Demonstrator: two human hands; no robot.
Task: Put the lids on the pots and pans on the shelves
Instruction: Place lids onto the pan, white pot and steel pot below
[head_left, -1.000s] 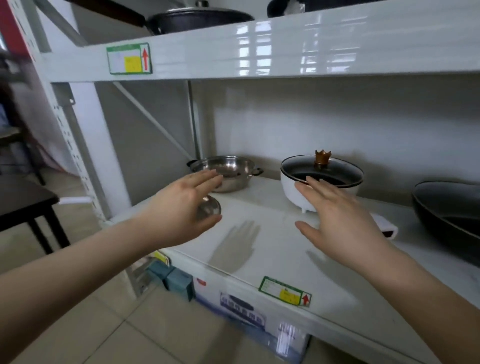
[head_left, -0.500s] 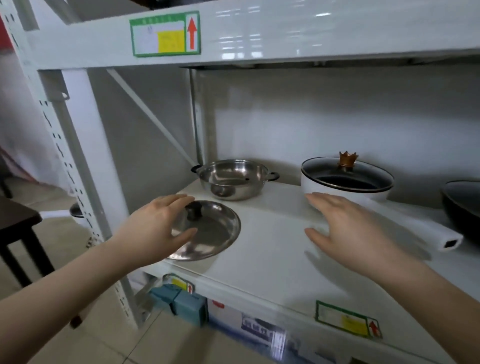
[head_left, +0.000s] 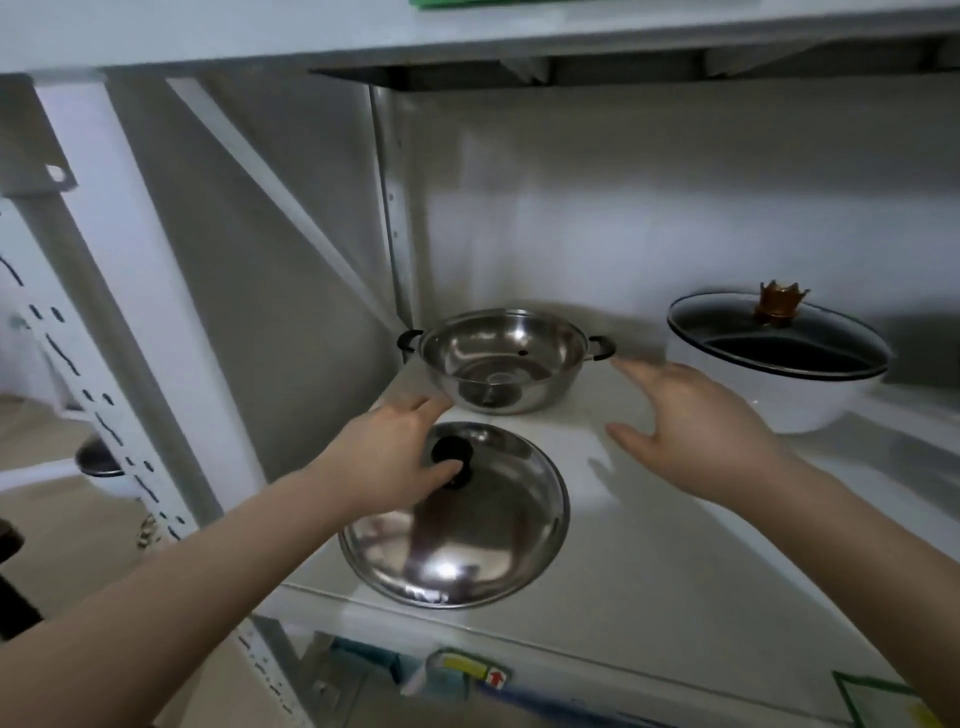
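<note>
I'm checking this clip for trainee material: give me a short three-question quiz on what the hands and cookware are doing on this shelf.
1. True or false: the steel pot already wears its lid.
2. Which hand is at the black knob of the steel lid? A) left hand B) right hand C) neither
3. Fill in: the white pot is covered by a glass lid with a ____-shaped knob.

Key:
1. False; the pot stands open, and the lid lies on the shelf in front of it.
2. A; the thumb and fingers are around the knob, while the right hand hovers open.
3. Crown.
</note>
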